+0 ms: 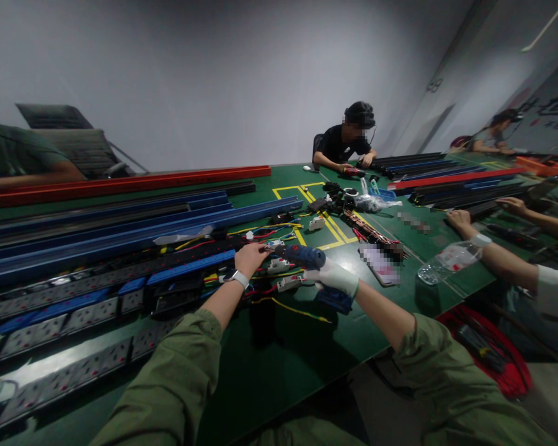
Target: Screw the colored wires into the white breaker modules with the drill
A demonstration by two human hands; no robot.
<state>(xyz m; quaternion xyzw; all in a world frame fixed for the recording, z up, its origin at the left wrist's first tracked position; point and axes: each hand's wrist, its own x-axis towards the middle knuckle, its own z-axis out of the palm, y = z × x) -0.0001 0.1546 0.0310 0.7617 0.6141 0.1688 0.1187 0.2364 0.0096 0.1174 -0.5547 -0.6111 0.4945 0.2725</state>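
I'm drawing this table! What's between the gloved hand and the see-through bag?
Between the gloved right hand and the see-through bag lie a bundle of coppery wires and some yellow tape. The head view shows it.

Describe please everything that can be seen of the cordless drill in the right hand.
The cordless drill is dark blue and black, its casing apparently plastic. The gloved right hand wraps and mostly hides the grip; a blue base, probably the battery, shows below. Roughly level, the body points left towards the bare left hand; its tip is too blurred to identify.
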